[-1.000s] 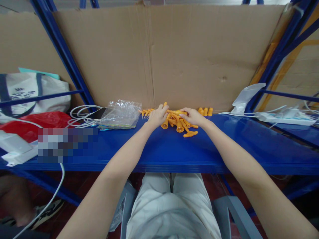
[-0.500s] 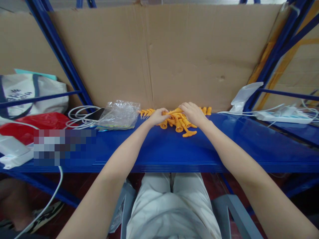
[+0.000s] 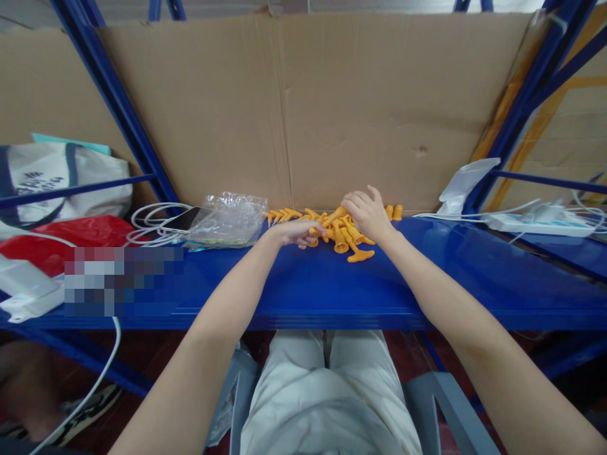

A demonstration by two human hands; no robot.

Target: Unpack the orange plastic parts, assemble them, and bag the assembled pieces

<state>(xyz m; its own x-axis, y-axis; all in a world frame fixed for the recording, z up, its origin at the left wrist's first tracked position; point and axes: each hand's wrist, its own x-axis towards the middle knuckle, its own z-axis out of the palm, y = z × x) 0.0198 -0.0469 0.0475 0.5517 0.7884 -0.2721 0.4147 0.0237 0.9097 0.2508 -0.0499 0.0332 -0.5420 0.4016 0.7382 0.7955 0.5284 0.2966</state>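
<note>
A heap of small orange plastic parts (image 3: 342, 235) lies on the blue shelf (image 3: 332, 284) against the cardboard back wall. My left hand (image 3: 294, 231) rests at the heap's left edge, fingers curled and pinching one orange part. My right hand (image 3: 364, 212) is at the heap's top right, fingers bent and pinching another orange part. A row of orange parts (image 3: 281, 215) lies to the left of the heap. Two or three orange caps (image 3: 394, 211) stand to its right.
A crumpled clear plastic bag (image 3: 228, 220) lies left of the heap, beside a phone with coiled white cables (image 3: 156, 222). A red bag (image 3: 71, 232) and a white tote (image 3: 52, 177) are at far left. A white pouch (image 3: 465, 183) and power strip (image 3: 535, 222) are at right.
My left hand has drawn back toward me and to the left edge of the heap. My right hand has moved up and back over the heap. The view has shifted slightly.
</note>
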